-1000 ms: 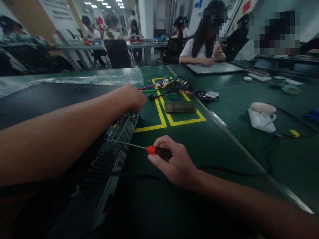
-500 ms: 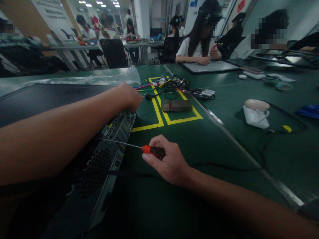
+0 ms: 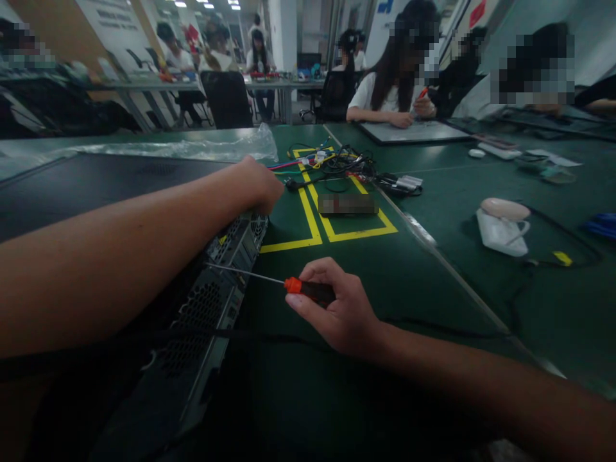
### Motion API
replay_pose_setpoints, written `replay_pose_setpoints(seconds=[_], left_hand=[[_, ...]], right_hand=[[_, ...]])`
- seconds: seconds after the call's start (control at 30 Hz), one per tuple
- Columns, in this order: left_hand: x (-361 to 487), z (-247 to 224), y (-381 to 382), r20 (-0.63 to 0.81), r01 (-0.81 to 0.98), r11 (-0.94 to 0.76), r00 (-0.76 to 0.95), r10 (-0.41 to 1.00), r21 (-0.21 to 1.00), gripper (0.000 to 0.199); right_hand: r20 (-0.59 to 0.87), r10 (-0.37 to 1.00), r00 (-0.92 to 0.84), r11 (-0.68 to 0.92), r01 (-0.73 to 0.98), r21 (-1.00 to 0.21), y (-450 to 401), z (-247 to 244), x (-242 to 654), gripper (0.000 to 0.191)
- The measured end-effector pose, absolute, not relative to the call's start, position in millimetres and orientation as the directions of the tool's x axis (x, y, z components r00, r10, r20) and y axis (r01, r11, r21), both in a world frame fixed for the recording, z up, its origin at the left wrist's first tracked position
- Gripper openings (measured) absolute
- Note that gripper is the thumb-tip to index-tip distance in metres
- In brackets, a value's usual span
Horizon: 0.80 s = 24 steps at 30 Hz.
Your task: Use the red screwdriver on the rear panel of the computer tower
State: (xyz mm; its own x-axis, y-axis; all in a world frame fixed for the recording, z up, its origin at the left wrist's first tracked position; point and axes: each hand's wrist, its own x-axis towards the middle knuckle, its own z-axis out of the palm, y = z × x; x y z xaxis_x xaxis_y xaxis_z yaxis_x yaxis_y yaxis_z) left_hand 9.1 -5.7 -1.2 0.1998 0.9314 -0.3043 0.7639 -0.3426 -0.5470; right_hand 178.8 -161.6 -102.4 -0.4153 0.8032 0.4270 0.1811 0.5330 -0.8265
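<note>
The viewpoint has swung slightly left since the earlier frame: the right hand (image 3: 347, 309) grips a screwdriver (image 3: 294, 286), tip indistinct against the computer case (image 3: 216, 307) at nine o'clock, while the left hand (image 3: 262, 185), at eleven, hides its fingers, grip undeterminable.

Beyond the right hand (image 3: 344, 308), open green tabletop (image 3: 385, 269) leaves room to pass as far as the yellow tape (image 3: 363, 235), with the computer case (image 3: 199, 308) and left hand (image 3: 260, 186) blocking the left and tangled cables (image 3: 353, 162) the far side.
</note>
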Motion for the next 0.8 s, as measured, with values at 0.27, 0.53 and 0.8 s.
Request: replay_pose_setpoints(seconds=[0.27,0.53,0.8], left_hand=[[10,0,-7,-0.32,0.753,-0.364,0.213,0.923,-0.548,0.049],[5,-4,0,-0.324,0.758,-0.347,0.189,0.927,-0.552,0.042],[4,-5,2,-0.334,0.756,-0.36,0.198,0.922,-0.546,0.043]], right_hand=[[0.486,0.757,-0.438,0.594,0.149,-0.791,-150,-118,174,0.015],[0.542,0.711,-0.449,0.647,0.113,-0.755,-154,-130,171,0.016],[0.547,0.718,-0.431,0.639,0.096,-0.763,-153,-132,171,0.015]])
